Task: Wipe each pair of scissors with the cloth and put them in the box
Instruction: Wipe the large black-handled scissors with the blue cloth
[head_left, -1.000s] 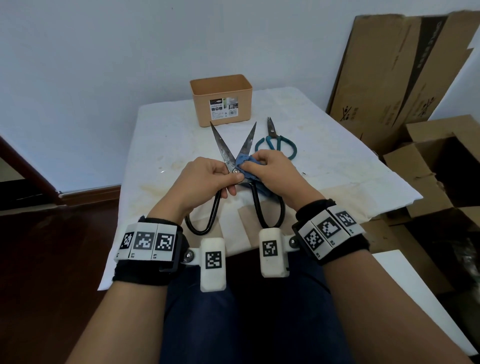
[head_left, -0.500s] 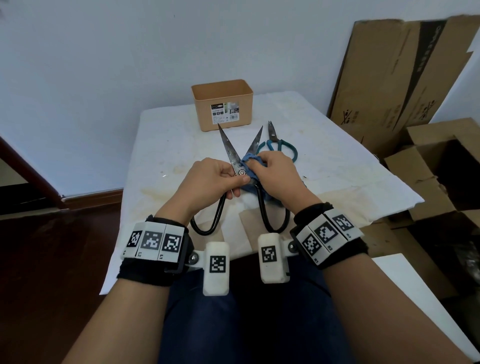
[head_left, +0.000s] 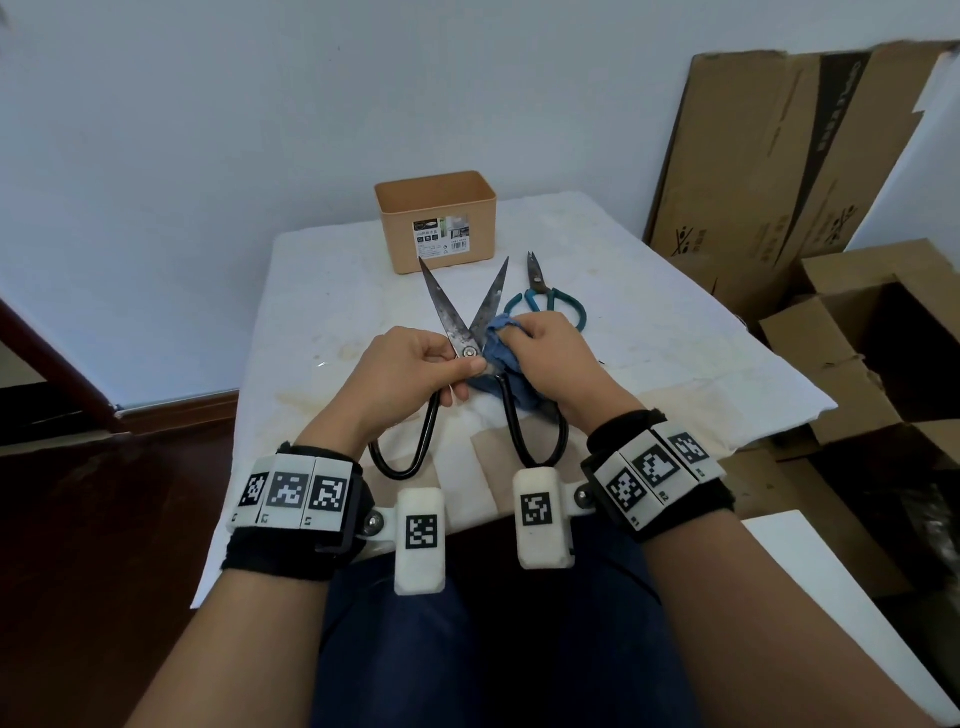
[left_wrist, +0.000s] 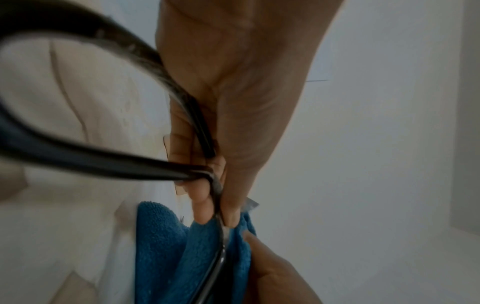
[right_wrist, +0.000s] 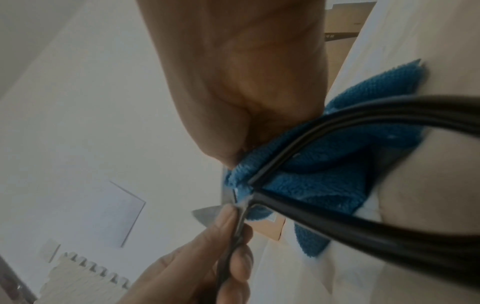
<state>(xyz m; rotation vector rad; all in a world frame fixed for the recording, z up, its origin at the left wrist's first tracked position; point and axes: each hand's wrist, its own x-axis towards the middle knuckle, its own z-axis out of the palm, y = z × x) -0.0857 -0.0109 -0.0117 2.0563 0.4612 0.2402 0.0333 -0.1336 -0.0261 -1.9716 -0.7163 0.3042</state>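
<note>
Change: against the frame half a second back, the cloth has crept from the pivot up onto the base of the right-hand blade; the large scissors stay open at much the same angle.
Large scissors (head_left: 470, 343): centre of frame, raised above the worktop (head_left: 649, 332), blades spread in a V, black loops toward the viewer.
Left hand (head_left: 410, 371): grip narrow, thumb and fingers pinching the scissors just below the pivot.
Right hand (head_left: 550, 358): grip wrapped round the blue cloth (head_left: 498, 345), pressing it against the blade.
Green-handled scissors (head_left: 545, 299): flat on the worktop, right of centre, untouched.
Box (head_left: 436, 221): upper centre, at the worktop's far edge; its contents are not visible.
Stage: first pair mid-wipe; the left blade appears still to need wiping, and neither visible pair is boxed.
</note>
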